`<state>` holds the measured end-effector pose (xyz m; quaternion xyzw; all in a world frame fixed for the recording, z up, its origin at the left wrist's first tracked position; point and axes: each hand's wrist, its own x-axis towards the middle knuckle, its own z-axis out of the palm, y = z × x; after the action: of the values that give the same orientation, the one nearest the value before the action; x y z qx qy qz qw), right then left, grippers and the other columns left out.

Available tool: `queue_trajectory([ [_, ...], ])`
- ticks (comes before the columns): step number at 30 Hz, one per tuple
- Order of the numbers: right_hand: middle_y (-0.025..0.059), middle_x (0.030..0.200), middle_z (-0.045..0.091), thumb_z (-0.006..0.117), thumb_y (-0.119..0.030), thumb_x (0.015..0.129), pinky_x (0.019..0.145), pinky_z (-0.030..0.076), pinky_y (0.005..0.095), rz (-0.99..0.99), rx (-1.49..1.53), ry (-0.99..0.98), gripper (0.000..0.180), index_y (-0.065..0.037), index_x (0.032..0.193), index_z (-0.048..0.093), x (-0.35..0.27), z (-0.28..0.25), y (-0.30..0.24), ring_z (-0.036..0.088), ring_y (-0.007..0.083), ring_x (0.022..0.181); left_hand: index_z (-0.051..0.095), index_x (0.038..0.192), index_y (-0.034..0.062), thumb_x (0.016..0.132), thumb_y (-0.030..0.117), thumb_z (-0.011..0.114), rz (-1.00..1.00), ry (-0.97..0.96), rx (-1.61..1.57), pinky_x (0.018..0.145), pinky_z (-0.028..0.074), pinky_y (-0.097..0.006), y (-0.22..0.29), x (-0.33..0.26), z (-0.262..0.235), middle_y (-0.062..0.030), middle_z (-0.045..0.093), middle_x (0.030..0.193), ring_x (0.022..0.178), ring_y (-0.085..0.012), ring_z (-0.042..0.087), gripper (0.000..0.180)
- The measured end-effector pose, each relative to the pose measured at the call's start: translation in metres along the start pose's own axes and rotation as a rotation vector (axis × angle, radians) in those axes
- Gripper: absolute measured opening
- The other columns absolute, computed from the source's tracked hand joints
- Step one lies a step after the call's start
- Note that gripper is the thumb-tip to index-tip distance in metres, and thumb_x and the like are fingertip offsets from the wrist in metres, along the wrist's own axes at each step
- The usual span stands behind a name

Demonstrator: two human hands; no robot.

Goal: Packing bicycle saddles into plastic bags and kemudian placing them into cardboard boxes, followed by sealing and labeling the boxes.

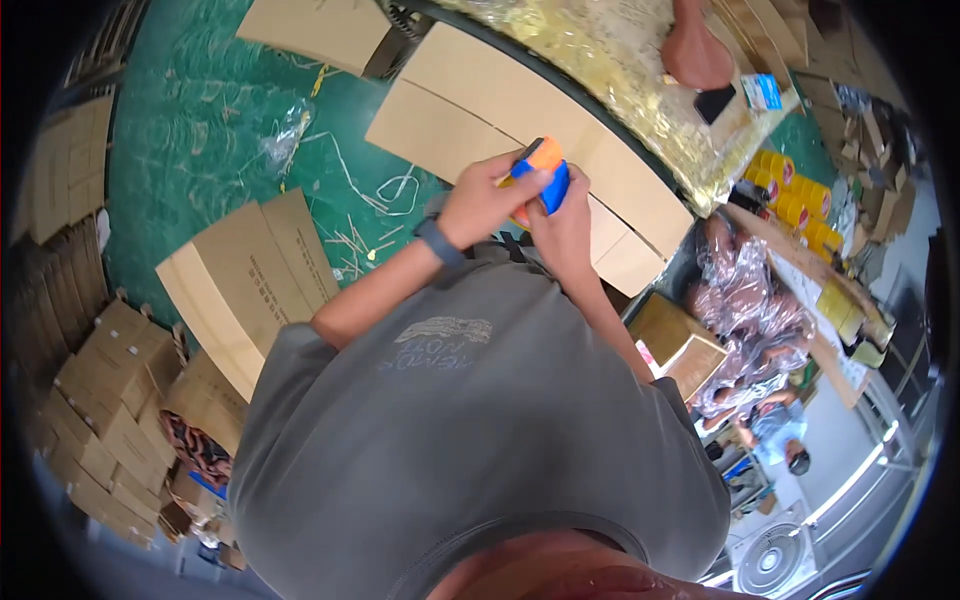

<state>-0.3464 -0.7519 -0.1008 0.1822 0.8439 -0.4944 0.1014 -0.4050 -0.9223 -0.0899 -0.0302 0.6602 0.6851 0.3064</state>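
In front of my chest I hold a small blue and orange object (pixel 553 190) between both hands. It has a dark strip near its orange top, and its exact kind I cannot make out. My left hand (pixel 480 205), with a dark band on its wrist, grips it from the left, thumb across the blue part. My right hand (pixel 565 232) closes around its right and lower side. Fingers hide much of it. Just beyond and below my hands lies a long cardboard box (pixel 490 85) with a seam along its top.
A large cardboard carton (pixel 250 270) stands at my left. Plastic strapping (pixel 395 190) and scraps litter the green floor (pixel 180 150). At the far right are a film-covered table (pixel 600 80), a phone (pixel 715 103) and yellow rolls (pixel 795 195). Another person (pixel 780 430) is farther right.
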Motion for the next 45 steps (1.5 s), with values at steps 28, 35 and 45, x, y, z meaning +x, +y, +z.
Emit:
queue_trajectory([
  [28, 0.0226, 0.105, 0.069, 0.087, -0.025, 0.084, 0.089, 0.060, 0.0525, -0.519, -0.495, -0.242, 0.047, -0.015, 0.129, 0.081, 0.221, 0.178, 0.003, 0.072, 0.0438, 0.097, 0.063, 0.155, 0.0058, 0.103, 0.069, 0.059, -0.282, 0.395, 0.543, 0.118, 0.049, -0.055, -0.247, 0.266, -0.342, -0.0265, 0.069, 0.147, 0.138, -0.0448, 0.065, 0.082],
  [35, 0.0234, 0.125, 0.070, 0.081, -0.032, 0.088, 0.098, 0.061, 0.0510, -0.495, -0.453, -0.210, 0.050, -0.020, 0.136, 0.077, 0.191, 0.161, 0.015, 0.072, 0.0413, 0.115, 0.063, 0.152, 0.0007, 0.100, 0.087, 0.040, -0.281, 0.612, 1.176, 0.118, 0.048, -0.060, -0.183, 0.273, -0.317, -0.0282, 0.066, 0.151, 0.142, -0.0454, 0.063, 0.103],
  [45, 0.0180, 0.114, 0.066, 0.083, -0.019, 0.088, 0.095, 0.061, 0.0494, -0.252, -0.507, -0.293, 0.050, -0.020, 0.137, 0.076, -0.106, -0.233, 0.268, 0.070, 0.0386, 0.105, 0.067, 0.148, 0.0086, 0.099, 0.044, 0.073, 0.625, -0.209, 1.381, 0.131, 0.035, -0.054, -0.210, 0.233, 0.199, -0.0181, 0.060, 0.161, 0.152, -0.0400, 0.051, 0.061],
])
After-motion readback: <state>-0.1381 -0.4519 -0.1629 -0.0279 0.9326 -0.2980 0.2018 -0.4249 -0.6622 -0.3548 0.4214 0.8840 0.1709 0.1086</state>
